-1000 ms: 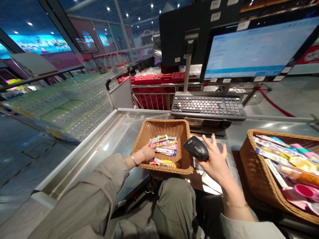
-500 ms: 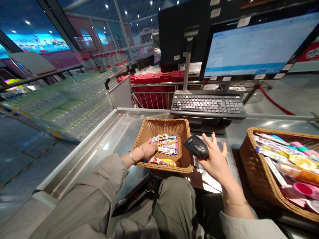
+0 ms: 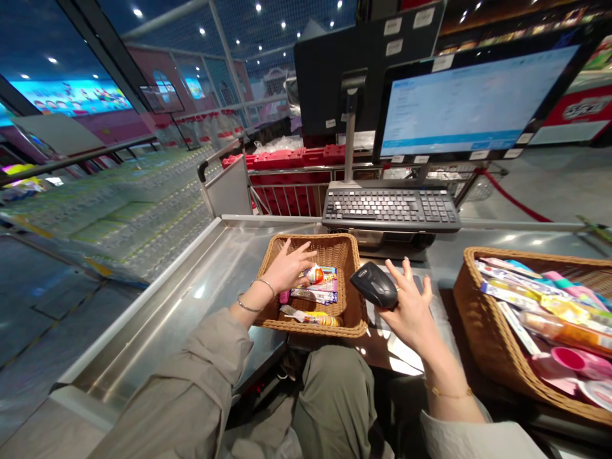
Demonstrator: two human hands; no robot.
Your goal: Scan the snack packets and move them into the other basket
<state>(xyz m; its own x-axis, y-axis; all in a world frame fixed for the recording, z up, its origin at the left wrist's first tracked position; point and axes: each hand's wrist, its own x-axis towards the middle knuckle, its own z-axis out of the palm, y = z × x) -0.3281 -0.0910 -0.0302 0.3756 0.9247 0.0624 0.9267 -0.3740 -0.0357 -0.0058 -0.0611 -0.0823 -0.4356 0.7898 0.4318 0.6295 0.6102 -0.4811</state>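
Note:
My left hand (image 3: 288,268) is raised over the small wicker basket (image 3: 352,312) and pinches a small orange and white egg-shaped candy (image 3: 314,275) between thumb and fingers. Flat colourful snack packs (image 3: 315,294) lie in the basket under it. My right hand (image 3: 407,306) holds a black barcode scanner (image 3: 375,286) just right of that basket, with its fingers partly spread above the scanner.
A larger wicker basket (image 3: 482,331) full of packaged goods stands at the right. Behind are a keyboard (image 3: 389,207), a lit monitor (image 3: 471,105) and a second dark screen. The steel counter (image 3: 201,274) runs to the left, with red baskets and a metal rail beyond.
My left hand has lifted out of the small basket's packs and now holds the egg-shaped candy higher up. My right hand with the scanner has stayed almost in place.

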